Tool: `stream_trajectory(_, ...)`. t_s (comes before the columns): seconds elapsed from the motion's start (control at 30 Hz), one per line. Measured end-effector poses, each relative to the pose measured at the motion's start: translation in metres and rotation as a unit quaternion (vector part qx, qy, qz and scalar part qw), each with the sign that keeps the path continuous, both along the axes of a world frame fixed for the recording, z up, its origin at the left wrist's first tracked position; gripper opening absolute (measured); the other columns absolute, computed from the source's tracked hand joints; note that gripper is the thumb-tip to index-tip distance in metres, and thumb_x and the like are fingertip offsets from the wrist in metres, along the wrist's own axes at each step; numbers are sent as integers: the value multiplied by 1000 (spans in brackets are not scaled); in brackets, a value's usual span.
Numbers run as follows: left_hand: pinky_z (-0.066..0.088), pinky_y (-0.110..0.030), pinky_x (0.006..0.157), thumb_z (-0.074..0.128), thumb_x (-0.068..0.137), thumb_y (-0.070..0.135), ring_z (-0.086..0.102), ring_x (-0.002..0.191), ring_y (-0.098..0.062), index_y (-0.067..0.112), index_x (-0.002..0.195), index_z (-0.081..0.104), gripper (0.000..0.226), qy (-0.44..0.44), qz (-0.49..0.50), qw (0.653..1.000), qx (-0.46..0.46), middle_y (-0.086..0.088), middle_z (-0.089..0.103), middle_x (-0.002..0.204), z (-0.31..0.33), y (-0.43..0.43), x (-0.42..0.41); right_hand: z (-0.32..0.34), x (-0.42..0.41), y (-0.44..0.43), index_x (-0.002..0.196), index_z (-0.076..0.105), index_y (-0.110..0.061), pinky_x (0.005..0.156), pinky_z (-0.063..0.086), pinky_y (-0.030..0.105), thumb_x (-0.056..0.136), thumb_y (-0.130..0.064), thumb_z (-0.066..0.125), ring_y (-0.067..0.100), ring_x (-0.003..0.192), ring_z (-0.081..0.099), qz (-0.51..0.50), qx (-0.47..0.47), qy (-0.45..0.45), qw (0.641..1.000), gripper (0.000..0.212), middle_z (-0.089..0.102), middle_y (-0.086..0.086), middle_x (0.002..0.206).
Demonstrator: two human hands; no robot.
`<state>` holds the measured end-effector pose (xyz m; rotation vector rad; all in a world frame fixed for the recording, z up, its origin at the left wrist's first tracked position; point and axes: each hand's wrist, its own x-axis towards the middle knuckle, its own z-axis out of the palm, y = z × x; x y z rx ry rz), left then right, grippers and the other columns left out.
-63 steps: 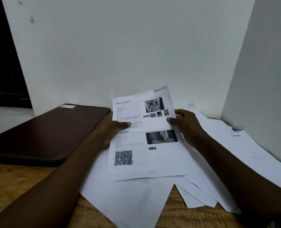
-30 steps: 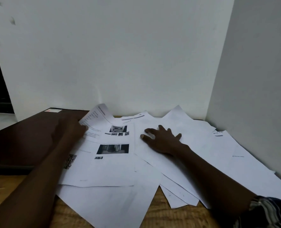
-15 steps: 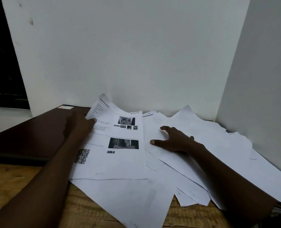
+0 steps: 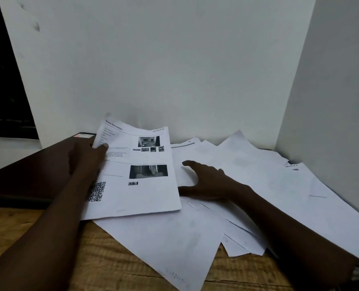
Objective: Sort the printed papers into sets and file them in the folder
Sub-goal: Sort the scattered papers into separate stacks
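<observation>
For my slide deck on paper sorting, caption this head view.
Left hand grips a printed sheet; right hand spreads loose papers.

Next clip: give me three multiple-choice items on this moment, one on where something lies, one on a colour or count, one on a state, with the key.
1. Where does the dark brown folder lie?
A. left of the loose white papers
B. on top of them
C. against the right wall

2. How many QR codes show on the printed sheet with photos?
A. none
B. one
C. three

3. What is the left hand doing?
A. resting flat on the wooden table
B. gripping that printed sheet by its left edge
C. opening the folder

Key:
1 A, the folder sits at the left, beside the paper spread.
2 B, a single code sits at the sheet's lower left.
3 B, the thumb presses the sheet's left edge and its far corner curls up; the right hand is spread on the papers.
</observation>
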<state>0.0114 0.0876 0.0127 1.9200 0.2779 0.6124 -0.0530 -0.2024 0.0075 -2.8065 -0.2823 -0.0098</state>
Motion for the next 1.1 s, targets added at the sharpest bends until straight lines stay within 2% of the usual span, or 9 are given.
stream_trajectory(0.17, 56, -50, 79, 63, 80, 40, 68, 86, -37, 11, 98, 70, 35, -13, -9, 1000, -1, -17, 71, 91, 0, -4, 0, -2, 8, 1, 151, 21, -27, 114, 27, 40, 72, -67, 68, 19, 141, 32, -37, 66, 16, 997, 102, 29, -2, 155)
stream_trajectory(0.33, 56, -53, 83, 62, 70, 46, 69, 89, -34, 15, 103, 70, 46, -9, -28, 999, -23, -13, 72, 96, -3, -1, 8, -1, 12, -6, 143, 38, -25, 98, 36, 26, 84, -31, 72, 21, 130, 45, -51, 108, -30, 992, 68, 52, 6, 137)
stream_trajectory(0.47, 56, -52, 86, 69, 85, 21, 69, 90, -33, 13, 106, 70, 23, -1, -67, 996, -53, -15, 72, 98, 7, -16, -3, 6, 10, -25, 121, 58, -26, 94, 46, 33, 77, -4, 68, 25, 110, 63, -68, 264, -135, 953, 50, 65, 13, 117)
stream_trajectory(0.53, 56, -49, 88, 64, 87, 7, 69, 93, -36, 10, 104, 69, 17, 21, -121, 990, -73, -19, 71, 102, 9, -22, -3, 27, 3, -22, 111, 61, -29, 95, 49, 37, 69, -12, 73, 26, 109, 66, -43, 441, -174, 879, 46, 64, 11, 117)
stream_trajectory(0.67, 50, -44, 95, 52, 91, -5, 63, 103, -38, 0, 117, 62, 28, 116, -225, 964, -79, -22, 65, 117, 11, -34, -5, 97, -24, -14, 118, 52, -13, 98, 49, 35, 88, 12, 55, 24, 108, 66, 109, 709, -254, 649, 39, 63, 18, 121)
stream_trajectory(0.77, 56, -32, 73, 49, 92, -7, 65, 91, -31, -1, 120, 60, 30, 137, -243, 957, -83, -18, 65, 112, 14, -39, -8, 118, -36, -31, 117, 50, -14, 103, 46, 46, 91, 8, 55, 29, 113, 62, 132, 810, -243, 516, 35, 68, 14, 115)
stream_trajectory(0.83, 56, -30, 66, 50, 93, -6, 66, 91, -32, -1, 119, 60, 28, 136, -265, 949, -103, -19, 67, 111, 15, -40, -8, 98, -26, -33, 115, 50, -15, 102, 48, 43, 90, 9, 54, 28, 109, 62, 65, 822, -219, 521, 35, 66, 16, 116)
stream_trajectory(0.97, 50, -26, 50, 77, 80, 28, 64, 59, -15, 3, 97, 61, 35, 75, -307, 936, -153, -17, 62, 83, 17, -47, -10, 44, -4, -18, 118, 54, -8, 88, 54, 30, 88, 15, 53, 26, 102, 64, -74, 753, -173, 631, 38, 63, 19, 114)
stream_trajectory(1.1, 54, -28, 53, 54, 97, 3, 64, 63, -16, 5, 104, 59, 9, 65, -291, 937, -181, -20, 61, 94, 14, -53, -9, 19, 10, -21, 105, 65, -16, 100, 50, 45, 83, 11, 54, 27, 107, 67, -160, 682, -170, 693, 36, 70, 12, 108)
